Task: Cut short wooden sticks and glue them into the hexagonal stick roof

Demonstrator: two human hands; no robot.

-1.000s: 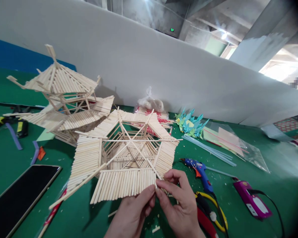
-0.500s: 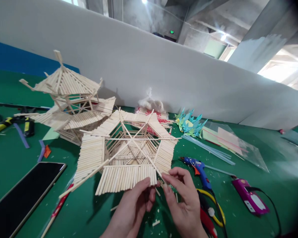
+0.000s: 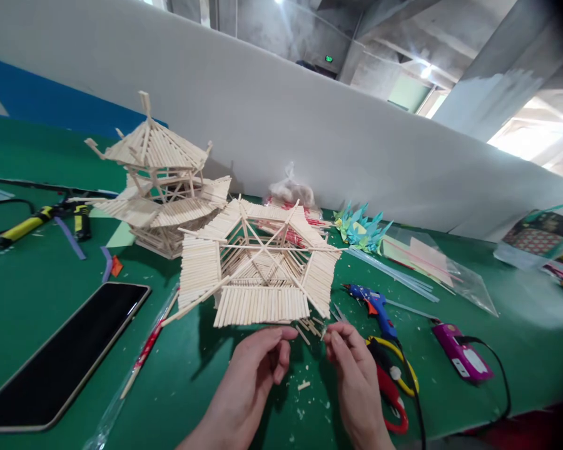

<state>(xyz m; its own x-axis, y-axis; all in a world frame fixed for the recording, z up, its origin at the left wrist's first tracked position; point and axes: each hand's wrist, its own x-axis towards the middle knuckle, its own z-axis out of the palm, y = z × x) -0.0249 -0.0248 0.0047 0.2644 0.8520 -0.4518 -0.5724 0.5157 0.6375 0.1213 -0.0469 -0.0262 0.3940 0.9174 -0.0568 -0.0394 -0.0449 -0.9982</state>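
Note:
A hexagonal roof frame of pale wooden sticks (image 3: 258, 269) stands on the green table (image 3: 192, 369). My left hand (image 3: 258, 375) lies just under the frame's front panel, fingers loosely curled with nothing in them, thumb tip near the panel's lower edge. My right hand (image 3: 351, 369) is beside it, below the frame's front right corner. Its thumb and forefinger are pinched together, apparently on a short stick piece. Several loose short sticks (image 3: 307, 328) lie between the hands and the frame.
A finished stick pagoda (image 3: 154, 181) stands behind left. A dark phone (image 3: 65, 356) lies at the front left. To the right are a blue glue gun (image 3: 375, 306), red-and-yellow pliers (image 3: 394, 387), a purple corded device (image 3: 462, 353), paper origami (image 3: 359, 228) and a plastic bag (image 3: 445, 275).
Both hands have let go of the roof frame's front right corner and drawn back towards me. The frame now rests further away on the table; the view has shifted.

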